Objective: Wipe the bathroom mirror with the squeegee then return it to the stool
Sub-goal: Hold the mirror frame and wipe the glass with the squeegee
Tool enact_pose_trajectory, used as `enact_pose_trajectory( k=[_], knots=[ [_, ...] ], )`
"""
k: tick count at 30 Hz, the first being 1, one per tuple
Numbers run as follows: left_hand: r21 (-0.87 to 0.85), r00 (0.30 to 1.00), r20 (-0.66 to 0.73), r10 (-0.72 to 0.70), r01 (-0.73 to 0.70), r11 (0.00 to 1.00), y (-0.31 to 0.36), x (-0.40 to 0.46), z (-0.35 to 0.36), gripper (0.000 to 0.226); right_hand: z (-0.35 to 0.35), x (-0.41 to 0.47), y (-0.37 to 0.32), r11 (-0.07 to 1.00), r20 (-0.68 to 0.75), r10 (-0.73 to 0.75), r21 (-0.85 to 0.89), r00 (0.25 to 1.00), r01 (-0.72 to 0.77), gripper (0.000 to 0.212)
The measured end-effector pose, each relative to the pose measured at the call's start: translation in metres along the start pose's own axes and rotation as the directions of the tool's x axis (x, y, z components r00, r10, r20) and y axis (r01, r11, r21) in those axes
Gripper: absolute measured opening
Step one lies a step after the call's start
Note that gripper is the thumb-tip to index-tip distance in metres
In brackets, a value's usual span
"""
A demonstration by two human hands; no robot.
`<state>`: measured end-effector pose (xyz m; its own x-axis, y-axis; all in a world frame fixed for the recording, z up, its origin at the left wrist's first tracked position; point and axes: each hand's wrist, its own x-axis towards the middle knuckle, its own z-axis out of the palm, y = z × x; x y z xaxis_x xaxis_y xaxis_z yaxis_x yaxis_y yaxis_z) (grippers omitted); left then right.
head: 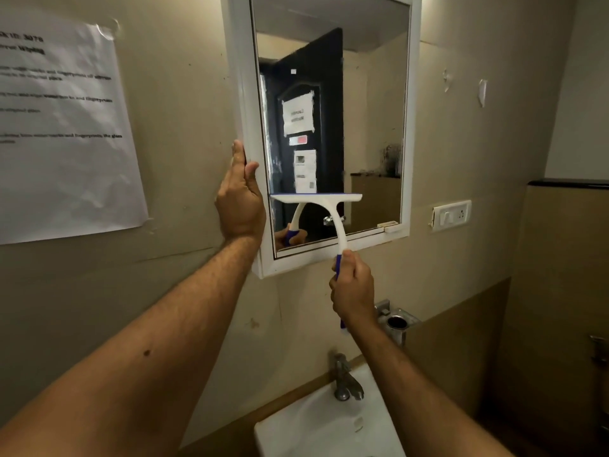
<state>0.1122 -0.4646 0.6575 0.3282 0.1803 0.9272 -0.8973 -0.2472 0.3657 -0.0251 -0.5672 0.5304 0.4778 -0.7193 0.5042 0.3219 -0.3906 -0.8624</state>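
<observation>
The white-framed bathroom mirror [372,94] hangs on the beige wall ahead. A white squeegee [326,206] with a blue grip presses its blade flat against the lower left of the glass. My right hand [352,291] is closed around the blue grip below the mirror's bottom edge. My left hand [240,199] lies on the mirror's left frame edge, fingers pointing up and thumb over the front of the frame. The stool is out of sight.
A white sink [316,433] with a metal tap [346,377] sits below. A metal holder [397,321] is fixed right of my right hand. A switch plate [451,215] is right of the mirror. A printed sheet [62,127] hangs on the left wall.
</observation>
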Motion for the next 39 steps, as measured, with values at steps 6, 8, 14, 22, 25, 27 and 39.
enact_pose_trajectory(
  k=[6, 8, 14, 22, 25, 27, 39],
  knots=[
    [0.004, 1.000, 0.004, 0.007, -0.007, 1.000, -0.001, -0.001, 0.000, 0.061, -0.009, -0.027, 0.046, 0.999, -0.009, 0.001, -0.032, 1.000, -0.002, 0.052],
    [0.002, 1.000, 0.002, 0.005, -0.005, 1.000, 0.000, 0.000, 0.001, 0.059, -0.013, -0.029, 0.046, 0.999, -0.010, 0.006, -0.052, 1.000, -0.007, 0.045],
    [0.007, 1.000, 0.000, -0.007, 0.007, 1.000, -0.002, 0.000, 0.002, 0.058, -0.018, -0.007, 0.017, 1.000, 0.010, -0.005, -0.019, 1.000, 0.006, 0.034],
    [0.004, 1.000, 0.004, -0.007, 0.007, 1.000, -0.003, -0.004, 0.002, 0.061, -0.020, -0.031, 0.049, 0.994, 0.016, 0.010, -0.109, 1.000, -0.008, 0.034],
    [-0.005, 1.000, 0.000, -0.006, 0.006, 1.000, -0.001, -0.004, 0.002, 0.061, -0.025, -0.033, 0.052, 0.991, 0.014, 0.011, -0.134, 1.000, -0.009, 0.035],
    [-0.007, 1.000, 0.006, -0.006, 0.006, 1.000, -0.001, -0.004, 0.002, 0.059, -0.026, -0.027, 0.042, 0.993, 0.015, -0.007, -0.114, 1.000, 0.009, 0.035],
    [0.021, 1.000, -0.010, 0.002, -0.002, 1.000, 0.003, -0.007, -0.003, 0.046, -0.018, -0.040, 0.051, 0.992, 0.009, 0.001, -0.129, 1.000, 0.000, 0.035]
  ],
)
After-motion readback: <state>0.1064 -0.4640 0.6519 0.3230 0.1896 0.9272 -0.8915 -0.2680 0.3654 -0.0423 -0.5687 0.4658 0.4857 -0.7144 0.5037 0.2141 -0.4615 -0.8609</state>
